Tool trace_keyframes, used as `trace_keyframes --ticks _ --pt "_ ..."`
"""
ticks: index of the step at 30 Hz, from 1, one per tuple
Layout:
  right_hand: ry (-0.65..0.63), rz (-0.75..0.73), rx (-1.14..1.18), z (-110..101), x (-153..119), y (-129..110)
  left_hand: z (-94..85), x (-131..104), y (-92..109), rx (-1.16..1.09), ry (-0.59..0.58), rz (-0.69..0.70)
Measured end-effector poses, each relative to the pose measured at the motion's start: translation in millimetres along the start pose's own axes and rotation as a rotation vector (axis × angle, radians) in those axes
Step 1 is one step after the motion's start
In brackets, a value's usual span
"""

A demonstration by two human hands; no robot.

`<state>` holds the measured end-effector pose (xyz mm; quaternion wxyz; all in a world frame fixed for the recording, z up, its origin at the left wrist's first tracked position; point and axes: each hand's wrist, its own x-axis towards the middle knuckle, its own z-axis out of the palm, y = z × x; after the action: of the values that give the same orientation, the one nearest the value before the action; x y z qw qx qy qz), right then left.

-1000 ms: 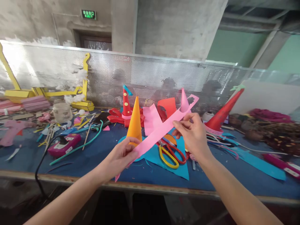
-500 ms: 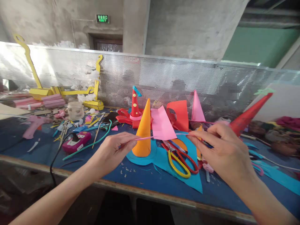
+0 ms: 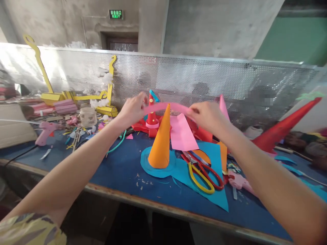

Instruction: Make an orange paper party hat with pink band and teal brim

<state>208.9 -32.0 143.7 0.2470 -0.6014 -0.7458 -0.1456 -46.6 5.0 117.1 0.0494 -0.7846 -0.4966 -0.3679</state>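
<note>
A thin pink strip [image 3: 159, 107] arches between my two hands, one end in each. My left hand [image 3: 133, 108] pinches its left end in front of the red spotted cone hat [image 3: 151, 122]. At the other end, my right hand [image 3: 204, 114] is closed on the strip. The strip passes level with the tip of an orange cone [image 3: 160, 149], which stands upright on a blue sheet with a rounded end [image 3: 145, 163]. Right of the cone, scissors with one yellow and one red handle [image 3: 204, 173] lie on the blue sheet. A pink sheet [image 3: 182, 132] lies behind them.
Pink glue guns lie at the left [image 3: 47, 132] and right [image 3: 240, 180]. A long red cone [image 3: 286, 129] leans at the right. Yellow hooked card pieces [image 3: 39, 64], a clear jar [image 3: 88, 117] and scraps crowd the back left. A perforated metal panel [image 3: 178, 78] runs along the back.
Both hands have risen and moved farther from me with the pink strip, from in front of the orange cone's middle to its tip. The strip now bows upward. The camera view has shifted slightly.
</note>
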Motion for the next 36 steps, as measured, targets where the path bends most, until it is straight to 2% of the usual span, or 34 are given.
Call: trace_keyframes --ticks 4,6,8,10,13,19,22,26,31,36 --pt "-0.340 0.010 0.097 47.8 -21.4 18.1 48.1 -33.4 -29.5 0.007 -0.336 -0.029" --pt "-0.478 0.016 0.157 68.2 -38.2 23.6 64.9 -49.1 -35.5 -0.028 -0.467 -0.029" --pt "-0.567 0.035 0.211 83.6 -51.8 25.1 74.3 -58.9 -36.4 -0.064 -0.559 -0.034" --pt "-0.606 0.054 0.253 94.3 -60.9 24.1 76.0 -64.0 -34.1 -0.112 -0.647 -0.039" --pt "-0.595 0.074 0.293 102.7 -69.4 21.2 67.1 -68.4 -28.8 -0.209 -0.795 -0.055" --pt "-0.539 0.008 0.359 97.9 -81.1 13.8 44.7 -79.7 -23.4 -0.347 -0.969 -0.006" --pt "-0.583 -0.016 0.428 94.3 -84.1 13.4 45.3 -90.0 -21.1 -0.394 -0.922 -0.021" --pt "-0.664 -0.008 0.558 97.8 -90.2 18.0 53.3 -106.6 -12.2 -0.307 -0.751 -0.038" --pt "-0.606 -0.044 0.611 102.8 -101.2 14.7 66.3 -121.9 0.6 -0.215 -0.575 -0.074" --pt "-0.494 -0.084 0.520 103.3 -108.7 3.1 81.0 -131.9 9.6 -0.142 -0.473 -0.098"
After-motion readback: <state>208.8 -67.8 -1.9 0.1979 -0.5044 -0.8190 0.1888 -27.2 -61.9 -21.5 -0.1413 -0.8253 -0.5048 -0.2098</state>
